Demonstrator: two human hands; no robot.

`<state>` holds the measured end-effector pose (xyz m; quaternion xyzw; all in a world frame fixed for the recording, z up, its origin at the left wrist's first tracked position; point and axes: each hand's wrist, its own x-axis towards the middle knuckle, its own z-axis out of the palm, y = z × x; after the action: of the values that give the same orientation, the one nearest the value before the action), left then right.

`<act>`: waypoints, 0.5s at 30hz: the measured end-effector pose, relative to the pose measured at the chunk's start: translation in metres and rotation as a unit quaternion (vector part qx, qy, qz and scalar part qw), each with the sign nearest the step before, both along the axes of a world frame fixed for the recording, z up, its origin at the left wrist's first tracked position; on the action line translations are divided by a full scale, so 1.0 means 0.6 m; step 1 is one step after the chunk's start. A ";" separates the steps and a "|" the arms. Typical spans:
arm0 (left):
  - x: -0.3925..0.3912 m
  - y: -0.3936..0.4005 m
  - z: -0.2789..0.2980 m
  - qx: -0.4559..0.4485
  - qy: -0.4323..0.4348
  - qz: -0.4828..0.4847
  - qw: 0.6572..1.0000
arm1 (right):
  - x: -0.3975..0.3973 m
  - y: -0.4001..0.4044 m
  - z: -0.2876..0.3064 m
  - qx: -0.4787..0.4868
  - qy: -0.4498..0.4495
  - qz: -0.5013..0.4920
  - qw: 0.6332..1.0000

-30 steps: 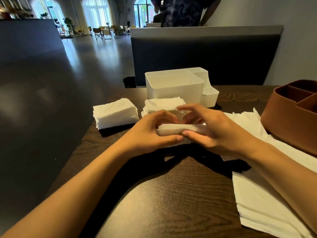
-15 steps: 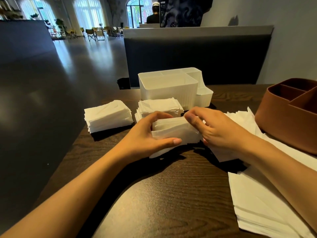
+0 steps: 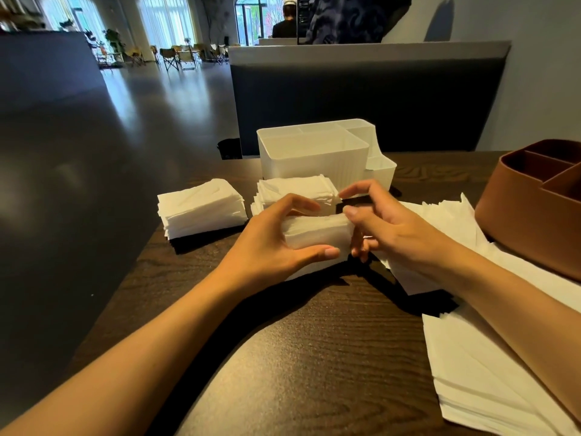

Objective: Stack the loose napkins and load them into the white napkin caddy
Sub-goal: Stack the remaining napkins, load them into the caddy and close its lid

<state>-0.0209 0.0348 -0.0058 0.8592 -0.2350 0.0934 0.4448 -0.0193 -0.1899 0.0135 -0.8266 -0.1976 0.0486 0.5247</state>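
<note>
My left hand (image 3: pixel 276 243) holds a small stack of folded napkins (image 3: pixel 317 232) tight, so they stay neat. My right hand (image 3: pixel 390 228) is loose beside it, gripping nothing. The white napkin caddy (image 3: pixel 314 158) waits just behind, still without napkins.

Dark wood-grain table (image 3: pixel 314 357) in foreground, catching daylight glare. Behind it, dark partition (image 3: pixel 361 105) topped with pale grey ledge. Grey wall (image 3: pixel 540 73) at right. At left, glossy dark floor (image 3: pixel 110 136) reflecting light from tall arched windows (image 3: pixel 166 20) with sheer curtains. Folding chairs (image 3: pixel 179 56) grouped by windows, potted plants (image 3: pixel 111 37) nearby. Dark counter (image 3: pixel 41 64) at far left. Person in cap (image 3: pixel 287 20) seated beyond partition, back to camera.
</note>
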 end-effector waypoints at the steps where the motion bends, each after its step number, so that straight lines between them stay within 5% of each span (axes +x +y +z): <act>1: 0.000 -0.001 -0.002 0.001 -0.007 0.005 1.000 | -0.002 0.001 -0.004 -0.017 -0.007 0.004 1.000; 15: -0.008 0.003 0.014 0.024 -0.029 0.003 0.999 | 0.001 -0.016 0.006 -0.181 -0.139 -0.012 0.974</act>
<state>-0.0257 0.0368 0.0027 0.8672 -0.2472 0.1144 0.4168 -0.0187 -0.1993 0.0172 -0.9088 -0.2467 -0.0377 0.3344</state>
